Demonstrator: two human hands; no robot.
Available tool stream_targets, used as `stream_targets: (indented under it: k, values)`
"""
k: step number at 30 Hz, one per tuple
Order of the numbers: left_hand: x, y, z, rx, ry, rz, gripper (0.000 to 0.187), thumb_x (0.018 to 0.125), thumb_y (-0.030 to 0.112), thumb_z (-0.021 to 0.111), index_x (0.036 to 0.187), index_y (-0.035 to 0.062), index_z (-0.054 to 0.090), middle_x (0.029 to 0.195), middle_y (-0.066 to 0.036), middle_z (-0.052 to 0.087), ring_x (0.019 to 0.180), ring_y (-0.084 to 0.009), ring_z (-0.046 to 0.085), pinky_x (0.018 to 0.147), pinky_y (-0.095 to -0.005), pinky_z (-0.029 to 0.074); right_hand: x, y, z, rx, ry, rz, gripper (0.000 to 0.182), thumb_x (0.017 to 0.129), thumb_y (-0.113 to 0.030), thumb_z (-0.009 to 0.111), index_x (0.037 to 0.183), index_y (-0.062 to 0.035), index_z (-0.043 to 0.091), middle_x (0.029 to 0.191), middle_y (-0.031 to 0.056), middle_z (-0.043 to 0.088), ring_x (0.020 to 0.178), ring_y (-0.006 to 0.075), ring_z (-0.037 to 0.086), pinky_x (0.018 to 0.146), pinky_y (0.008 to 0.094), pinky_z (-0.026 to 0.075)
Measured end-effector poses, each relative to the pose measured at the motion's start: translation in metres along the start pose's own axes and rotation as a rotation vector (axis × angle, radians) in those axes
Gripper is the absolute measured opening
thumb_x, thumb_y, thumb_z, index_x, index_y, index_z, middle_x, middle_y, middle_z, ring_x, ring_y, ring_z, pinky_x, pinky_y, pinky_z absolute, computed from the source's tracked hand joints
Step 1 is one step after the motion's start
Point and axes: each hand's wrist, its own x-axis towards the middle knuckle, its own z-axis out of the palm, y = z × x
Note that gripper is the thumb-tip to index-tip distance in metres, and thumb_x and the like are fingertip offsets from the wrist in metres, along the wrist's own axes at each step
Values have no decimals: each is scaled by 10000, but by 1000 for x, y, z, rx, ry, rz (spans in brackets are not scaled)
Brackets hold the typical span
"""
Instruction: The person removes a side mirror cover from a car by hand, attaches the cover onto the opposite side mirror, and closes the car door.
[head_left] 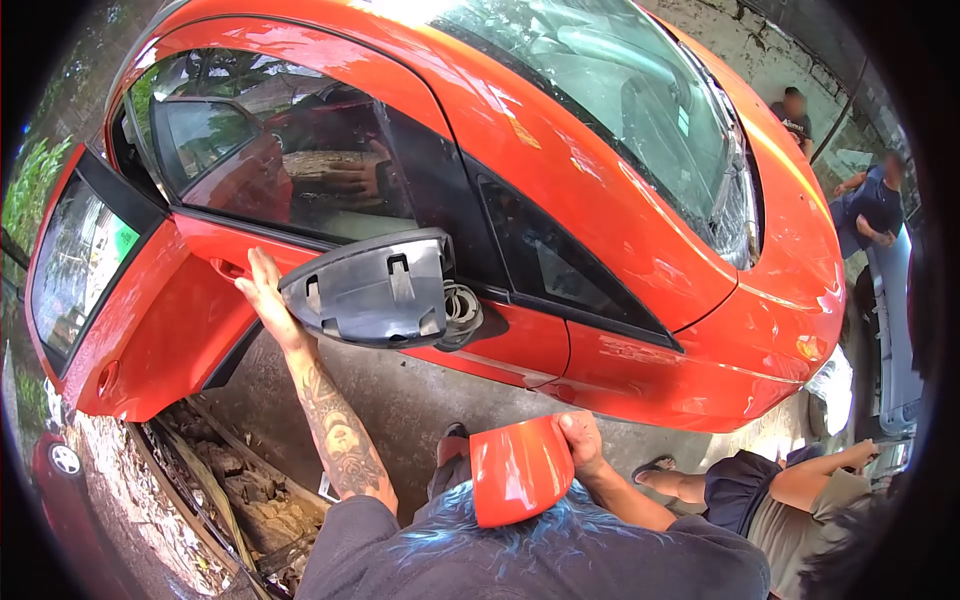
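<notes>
My left hand (272,302) is at the outer end of the side mirror (375,290), its fingers stretched out and fairly straight near the red door. The mirror's back shows bare black and grey plastic with slots, and a coiled spring-like part (461,312) sits at its inner end. Close to my chest, my right hand (582,440) grips a glossy red mirror cover (520,470) by its upper right edge, thumb on the outer face. Whether my left palm presses on the mirror's glass side is hidden.
The red car (640,375) fills the upper view, with its rear door (150,330) swung open at left. Broken rubble (270,500) lies lower left. A person (800,490) is close on my right; two people (878,205) are farther off.
</notes>
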Motion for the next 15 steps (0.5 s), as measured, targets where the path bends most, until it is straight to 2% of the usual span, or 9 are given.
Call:
stream_targets:
  k: [4, 6, 7, 8, 10, 11, 12, 14, 15]
  values:
    - [6, -5, -1, 38, -55, 8, 894, 931, 684, 223, 1507, 20, 61, 1587, -148, 27, 1469, -254, 26, 1177, -401, 33, 1, 16, 2, 82, -47, -4, 492, 985, -334, 418, 646, -10, 567, 642, 39, 607, 579, 93, 516, 544, 256, 398]
    - [8, -7, -1, 35, -55, 10, 896, 931, 687, 218, 1507, 19, 59, 1585, -151, 45, 1469, -248, 36, 1176, -399, 34, 5, 25, 4, 199, 41, -54, 474, 985, -332, 412, 684, -8, 582, 668, 57, 629, 592, 113, 549, 558, 260, 425]
    - [8, -7, -1, 81, -17, 41, 884, 939, 674, 204, 1503, 7, 68, 1583, -158, 53, 1468, -247, 35, 1175, -409, 31, 6, 28, 6, 359, 80, 66, 413, 978, -336, 446, 771, -16, 603, 713, 59, 643, 631, 146, 593, 587, 277, 457]
    - [6, -6, 0, 129, 22, 68, 872, 948, 661, 189, 1499, -5, 77, 1581, -164, 60, 1468, -247, 34, 1175, -420, 27, 9, 22, 17, 359, 80, 72, 413, 978, -336, 446, 771, -16, 603, 713, 59, 643, 631, 146, 593, 587, 277, 457]
    - [-5, 1, 8, 237, 196, 145, 849, 968, 617, 231, 1488, -40, 91, 1573, -194, 69, 1463, -277, 68, 1175, -420, 65, 13, 7, 39, 765, 145, 302, 340, 953, -343, 509, 877, -29, 614, 777, 52, 661, 731, 180, 636, 606, 301, 486]
    - [-20, 8, 11, 381, 242, 216, 807, 986, 569, 250, 1484, -49, 102, 1569, -201, 84, 1460, -284, 86, 1175, -415, 78, 25, 22, 31, 593, -227, 106, 259, 923, -334, 563, 861, -84, 595, 728, 13, 615, 700, 160, 593, 647, 323, 467]
    - [-38, 15, 17, 521, 287, 291, 765, 1004, 521, 269, 1480, -57, 112, 1566, -207, 99, 1457, -291, 104, 1176, -409, 91, 37, 37, 32, 876, -395, 83, 285, 903, -379, 565, 748, -142, 525, 603, -19, 493, 603, 134, 492, 696, 328, 431]
    - [-98, 29, 23, 509, 116, 411, 645, 1027, 380, 267, 1474, -63, 126, 1564, -200, 98, 1452, -298, 124, 1176, -411, 107, 44, 20, 57, 980, -355, 128, 367, 899, -432, 530, 662, -173, 425, 530, -33, 355, 538, 126, 385, 733, 326, 395]
    - [-127, 48, 34, 551, 65, 416, 626, 1014, 378, 306, 1428, -89, 273, 1516, -222, 258, 1423, -321, 231, 1157, -433, 182, 47, 18, 65, 1024, -288, 220, 416, 889, -463, 498, 615, -170, 386, 509, -33, 331, 540, 134, 393, 752, 324, 402]
